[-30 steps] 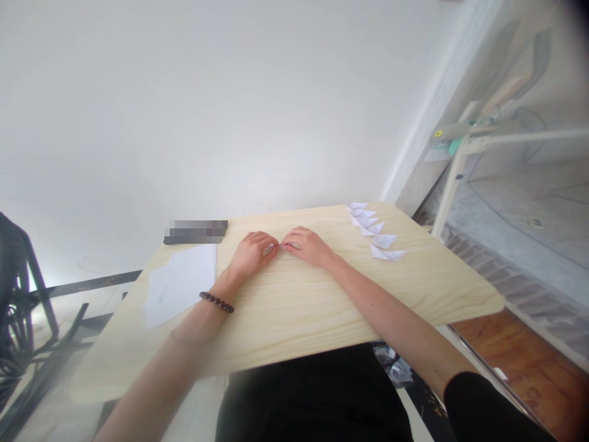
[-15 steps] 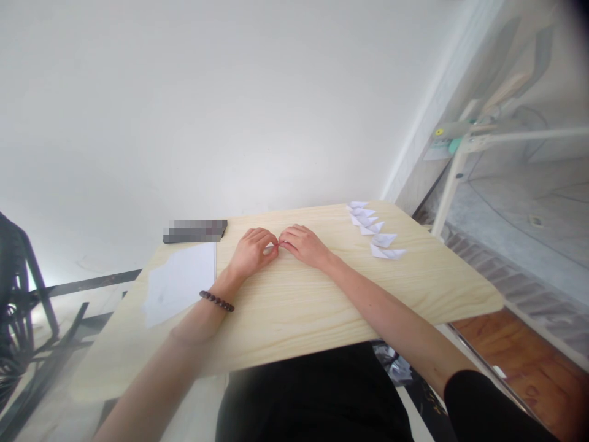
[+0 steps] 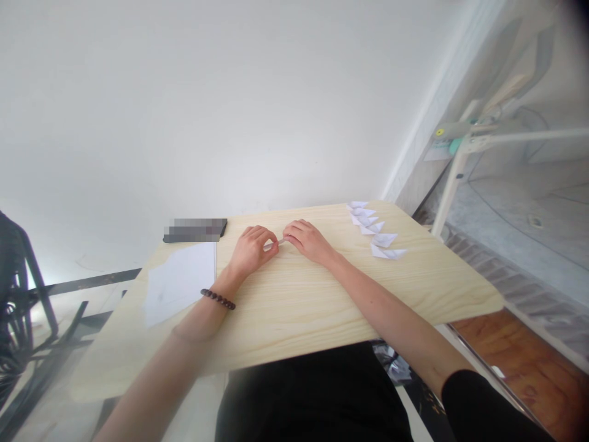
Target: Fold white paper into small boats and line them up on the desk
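Over the middle of the light wooden table (image 3: 294,307), my left hand (image 3: 253,248) pinches one end of a small, thin folded piece of white paper (image 3: 281,241). The fingers of my right hand (image 3: 308,240) are closed on its other end, a short gap away from the left fingertips. Most of the paper is hidden by the fingers. Several folded white paper shapes (image 3: 389,252) stand in a row at the table's right side. Flat white sheets (image 3: 181,282) lie at the left, beside my left forearm.
A dark, partly pixelated object (image 3: 196,231) lies at the table's back left edge, near the wall. A black chair (image 3: 27,276) stands left of the table. At the right is a white metal frame (image 3: 448,190).
My right hand has moved slightly right and away from my left hand. More of the thin paper shows between the fingertips.
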